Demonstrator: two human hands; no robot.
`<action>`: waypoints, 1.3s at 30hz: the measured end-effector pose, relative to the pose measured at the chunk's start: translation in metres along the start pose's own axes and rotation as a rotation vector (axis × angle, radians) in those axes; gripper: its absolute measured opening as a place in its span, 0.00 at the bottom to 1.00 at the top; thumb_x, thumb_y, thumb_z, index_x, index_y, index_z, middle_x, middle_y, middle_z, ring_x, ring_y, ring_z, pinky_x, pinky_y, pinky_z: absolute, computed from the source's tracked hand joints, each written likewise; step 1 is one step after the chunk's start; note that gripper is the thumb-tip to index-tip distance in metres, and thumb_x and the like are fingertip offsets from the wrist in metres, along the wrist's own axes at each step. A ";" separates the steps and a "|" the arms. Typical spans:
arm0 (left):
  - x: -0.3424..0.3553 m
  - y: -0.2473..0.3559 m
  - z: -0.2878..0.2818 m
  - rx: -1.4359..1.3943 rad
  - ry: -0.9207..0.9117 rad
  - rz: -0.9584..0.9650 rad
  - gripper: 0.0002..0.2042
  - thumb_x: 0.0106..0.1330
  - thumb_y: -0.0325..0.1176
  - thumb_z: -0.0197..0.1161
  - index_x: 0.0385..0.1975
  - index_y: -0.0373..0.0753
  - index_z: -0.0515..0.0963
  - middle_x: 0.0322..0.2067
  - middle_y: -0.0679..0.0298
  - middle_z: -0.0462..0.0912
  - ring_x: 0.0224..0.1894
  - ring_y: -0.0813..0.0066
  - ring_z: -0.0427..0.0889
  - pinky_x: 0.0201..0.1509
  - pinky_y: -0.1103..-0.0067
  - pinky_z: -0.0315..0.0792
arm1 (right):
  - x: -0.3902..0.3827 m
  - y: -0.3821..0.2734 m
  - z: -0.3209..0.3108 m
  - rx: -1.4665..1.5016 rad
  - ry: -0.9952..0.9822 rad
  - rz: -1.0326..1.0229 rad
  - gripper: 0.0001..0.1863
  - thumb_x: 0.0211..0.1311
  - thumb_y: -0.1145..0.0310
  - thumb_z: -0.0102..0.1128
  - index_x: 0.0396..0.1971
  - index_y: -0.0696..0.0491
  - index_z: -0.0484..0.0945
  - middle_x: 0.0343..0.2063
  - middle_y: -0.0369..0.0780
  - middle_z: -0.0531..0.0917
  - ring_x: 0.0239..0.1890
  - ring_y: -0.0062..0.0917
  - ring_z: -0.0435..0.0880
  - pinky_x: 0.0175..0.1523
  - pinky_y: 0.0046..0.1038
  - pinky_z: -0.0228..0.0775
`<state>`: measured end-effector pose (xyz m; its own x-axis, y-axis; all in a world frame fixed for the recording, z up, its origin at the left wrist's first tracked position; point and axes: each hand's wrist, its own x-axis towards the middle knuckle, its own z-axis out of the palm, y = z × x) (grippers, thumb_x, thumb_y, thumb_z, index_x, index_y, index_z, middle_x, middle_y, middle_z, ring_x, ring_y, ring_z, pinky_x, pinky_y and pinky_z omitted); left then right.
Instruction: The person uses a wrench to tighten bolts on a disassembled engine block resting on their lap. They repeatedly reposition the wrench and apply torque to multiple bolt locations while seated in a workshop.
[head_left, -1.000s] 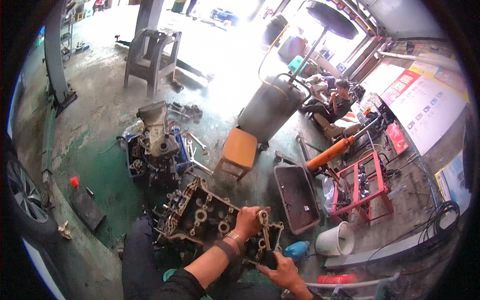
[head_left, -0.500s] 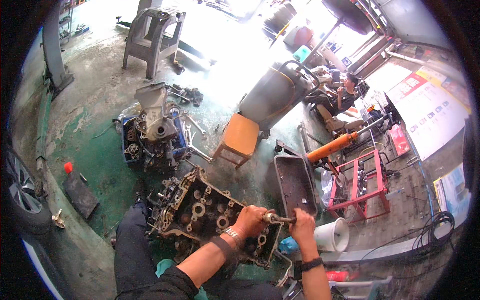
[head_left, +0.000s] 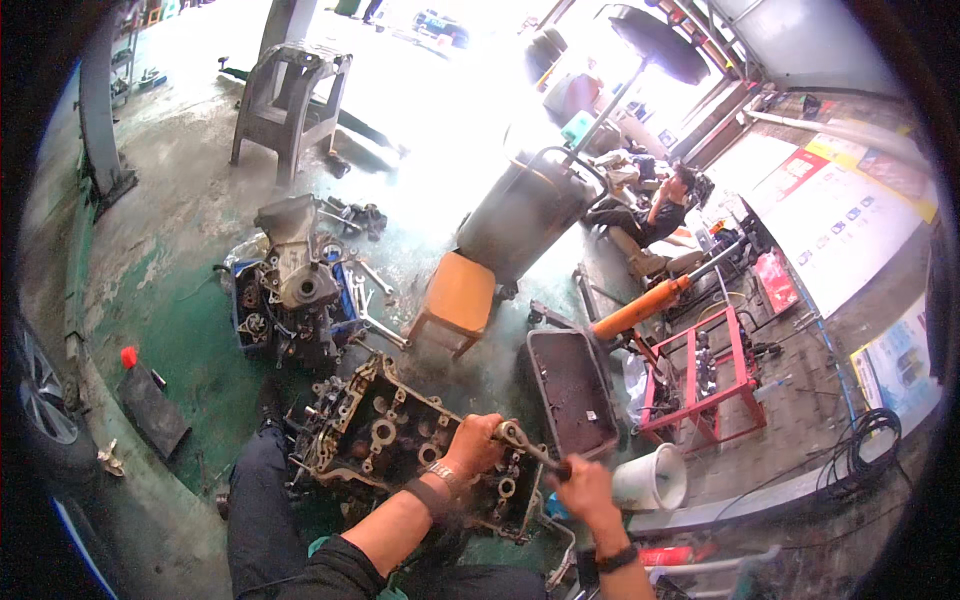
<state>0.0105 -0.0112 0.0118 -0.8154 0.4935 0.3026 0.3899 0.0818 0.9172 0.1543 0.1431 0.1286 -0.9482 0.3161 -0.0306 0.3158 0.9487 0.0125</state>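
Observation:
A ratchet wrench (head_left: 536,448) slants over the right end of an open engine block (head_left: 383,432). My left hand (head_left: 475,445) is closed around the area of its head, so what lies under those fingers is hidden. At the handle's far end my right hand (head_left: 588,490) is wrapped round the grip. The block lies tilted in front of my legs, its inside facing up, with round bosses and bores showing. Whatever the wrench turns cannot be seen.
A dark oil pan (head_left: 572,385) and a white bucket (head_left: 655,478) stand right of the block. Beyond it are an orange-topped stool (head_left: 458,293), spanners (head_left: 378,318) and a blue crate (head_left: 240,315) of engine parts. A red frame (head_left: 700,385) stands right; a person (head_left: 655,210) sits farther back.
The wrench handle has swung toward me, from nearly level to sloping down right, with my right hand on it. My left hand stays at the head. The whole view has shifted slightly.

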 end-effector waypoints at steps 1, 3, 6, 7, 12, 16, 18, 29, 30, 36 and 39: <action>0.000 0.004 -0.001 -0.004 -0.015 -0.090 0.05 0.54 0.27 0.62 0.30 0.36 0.77 0.28 0.46 0.80 0.35 0.45 0.79 0.36 0.63 0.73 | -0.016 -0.009 -0.004 0.094 -0.114 0.066 0.20 0.45 0.56 0.75 0.30 0.55 0.80 0.26 0.50 0.84 0.31 0.44 0.85 0.35 0.40 0.75; -0.004 0.017 0.002 -0.017 0.185 -0.068 0.09 0.55 0.30 0.65 0.26 0.36 0.71 0.25 0.46 0.77 0.33 0.41 0.76 0.34 0.61 0.70 | -0.048 -0.029 -0.008 0.251 -0.163 -0.006 0.25 0.47 0.51 0.74 0.36 0.55 0.80 0.27 0.49 0.84 0.32 0.45 0.85 0.36 0.39 0.75; -0.016 0.032 0.008 -0.022 0.357 -0.020 0.14 0.55 0.34 0.69 0.26 0.37 0.68 0.22 0.50 0.73 0.31 0.42 0.75 0.32 0.60 0.70 | -0.062 -0.055 0.000 0.383 -0.212 0.017 0.27 0.48 0.50 0.74 0.38 0.58 0.78 0.27 0.51 0.84 0.32 0.45 0.85 0.36 0.39 0.75; -0.019 0.033 0.008 -0.042 0.349 -0.017 0.14 0.54 0.34 0.69 0.26 0.37 0.68 0.23 0.50 0.73 0.31 0.43 0.75 0.32 0.60 0.70 | -0.064 -0.061 0.004 0.449 -0.222 0.026 0.28 0.48 0.50 0.74 0.38 0.59 0.78 0.27 0.51 0.83 0.33 0.45 0.85 0.36 0.39 0.75; -0.012 0.018 0.009 0.018 0.218 0.070 0.12 0.50 0.34 0.71 0.23 0.38 0.72 0.23 0.52 0.76 0.28 0.46 0.77 0.30 0.63 0.72 | -0.065 -0.070 0.026 0.299 -0.197 0.027 0.35 0.53 0.38 0.64 0.36 0.61 0.75 0.23 0.54 0.82 0.29 0.53 0.83 0.37 0.48 0.76; -0.004 0.013 0.013 0.074 0.119 0.123 0.12 0.46 0.37 0.72 0.21 0.40 0.74 0.21 0.55 0.77 0.27 0.49 0.79 0.29 0.64 0.73 | -0.064 -0.054 0.031 0.297 -0.145 0.015 0.29 0.53 0.43 0.65 0.34 0.59 0.75 0.23 0.53 0.82 0.29 0.52 0.83 0.35 0.47 0.75; -0.003 0.014 0.012 0.075 0.078 0.143 0.13 0.46 0.38 0.72 0.21 0.40 0.74 0.20 0.54 0.77 0.27 0.48 0.79 0.29 0.64 0.73 | -0.059 -0.039 0.031 0.256 -0.151 0.040 0.20 0.52 0.56 0.70 0.33 0.57 0.76 0.25 0.52 0.82 0.32 0.50 0.83 0.34 0.44 0.74; -0.001 0.019 0.003 -0.011 -0.121 0.112 0.03 0.51 0.27 0.61 0.23 0.37 0.74 0.24 0.48 0.79 0.31 0.44 0.79 0.34 0.59 0.73 | 0.062 0.031 0.054 -0.097 0.203 -0.042 0.22 0.40 0.69 0.70 0.40 0.53 0.76 0.38 0.46 0.80 0.46 0.44 0.78 0.50 0.44 0.67; 0.000 0.019 0.004 -0.033 -0.118 0.101 0.03 0.51 0.27 0.61 0.24 0.37 0.74 0.24 0.48 0.79 0.31 0.44 0.79 0.34 0.59 0.73 | 0.072 0.032 0.055 -0.083 0.247 -0.055 0.23 0.39 0.69 0.70 0.41 0.53 0.76 0.40 0.45 0.80 0.48 0.43 0.77 0.52 0.44 0.66; 0.001 0.020 0.002 0.053 -0.094 0.093 0.06 0.50 0.30 0.67 0.26 0.40 0.78 0.24 0.49 0.80 0.32 0.47 0.81 0.33 0.64 0.74 | 0.085 0.023 0.053 -0.087 0.252 -0.019 0.19 0.43 0.72 0.64 0.40 0.54 0.76 0.45 0.47 0.77 0.52 0.44 0.73 0.55 0.44 0.63; -0.001 0.022 0.004 0.006 -0.021 0.107 0.05 0.52 0.30 0.67 0.24 0.39 0.76 0.24 0.49 0.80 0.32 0.47 0.81 0.33 0.62 0.75 | 0.048 0.020 0.032 -0.025 0.071 0.040 0.17 0.47 0.61 0.68 0.34 0.55 0.79 0.36 0.49 0.81 0.44 0.47 0.78 0.49 0.44 0.70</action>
<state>0.0216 -0.0068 0.0308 -0.7601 0.5174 0.3931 0.4767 0.0330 0.8784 0.1158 0.1776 0.0950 -0.9351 0.3520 0.0410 0.3534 0.9347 0.0373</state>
